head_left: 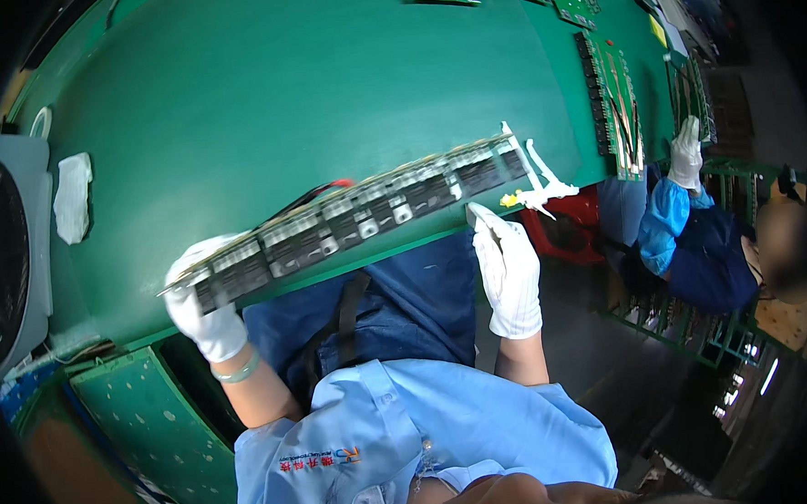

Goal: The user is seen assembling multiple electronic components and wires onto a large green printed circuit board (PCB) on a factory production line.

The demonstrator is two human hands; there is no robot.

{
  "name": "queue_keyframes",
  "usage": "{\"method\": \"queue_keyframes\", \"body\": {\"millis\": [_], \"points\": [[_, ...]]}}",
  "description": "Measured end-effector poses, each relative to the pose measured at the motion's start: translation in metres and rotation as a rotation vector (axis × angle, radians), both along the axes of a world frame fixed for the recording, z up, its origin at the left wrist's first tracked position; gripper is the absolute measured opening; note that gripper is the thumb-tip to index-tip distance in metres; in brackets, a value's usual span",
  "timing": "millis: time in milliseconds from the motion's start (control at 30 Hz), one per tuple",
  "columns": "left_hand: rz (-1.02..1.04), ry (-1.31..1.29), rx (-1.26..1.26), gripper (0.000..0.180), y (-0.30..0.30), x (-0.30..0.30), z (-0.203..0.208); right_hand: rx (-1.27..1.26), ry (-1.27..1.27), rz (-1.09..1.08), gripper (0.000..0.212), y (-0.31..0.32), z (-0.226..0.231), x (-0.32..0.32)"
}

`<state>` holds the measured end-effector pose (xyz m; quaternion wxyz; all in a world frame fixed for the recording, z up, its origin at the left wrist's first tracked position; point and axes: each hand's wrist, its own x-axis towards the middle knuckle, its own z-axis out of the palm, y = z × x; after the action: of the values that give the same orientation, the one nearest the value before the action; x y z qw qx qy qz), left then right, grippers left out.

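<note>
A long circuit board (356,220) with a row of black and silvery parts is tilted on its edge over the near side of the green table, slightly blurred. My left hand (204,313), in a white glove, grips its left end. Behind the board a red and black wire (309,198) shows in part. My right hand (512,278), also gloved, is below the board's right end, apart from it. Its fingers are pressed together at the table's edge; what they hold, if anything, is unclear. White strips with a yellow bit (539,193) lie beside the board's right end.
Several green circuit boards (613,104) lie along the right and far sides of the green table (322,83). A white cloth (73,198) and a large fan (10,259) are at left. At right sit a red stool (562,232) and a co-worker's gloved hand (687,153) touching another board.
</note>
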<state>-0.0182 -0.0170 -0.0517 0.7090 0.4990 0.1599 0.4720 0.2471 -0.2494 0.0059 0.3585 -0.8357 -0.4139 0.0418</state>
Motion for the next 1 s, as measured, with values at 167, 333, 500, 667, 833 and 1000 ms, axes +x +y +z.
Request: {"method": "queue_keyframes", "body": {"millis": [167,333,500,667,833,1000], "points": [[0.142,0.115,0.229,0.039,0.021,-0.033,-0.008,0.073,0.02,-0.025,0.028,-0.009,0.007,-0.002],[0.225,0.206,0.33,0.044,0.022,-0.034,-0.01,0.037,-0.015,0.134,0.029,0.004,0.01,-0.008],[0.104,0.114,0.277,0.032,0.023,-0.038,-0.009,-0.033,-0.079,0.147,0.028,0.006,0.005,-0.007],[0.095,0.117,0.277,0.031,0.024,-0.037,-0.01,-0.023,-0.101,0.143,0.028,0.001,-0.004,-0.012],[0.095,0.079,0.229,0.031,0.023,-0.036,-0.01,0.03,-0.109,0.135,0.023,0.008,-0.001,-0.009],[0.203,0.108,0.225,0.037,0.023,-0.036,-0.013,-0.008,-0.016,0.074,0.02,0.006,0.0,-0.012]]}}
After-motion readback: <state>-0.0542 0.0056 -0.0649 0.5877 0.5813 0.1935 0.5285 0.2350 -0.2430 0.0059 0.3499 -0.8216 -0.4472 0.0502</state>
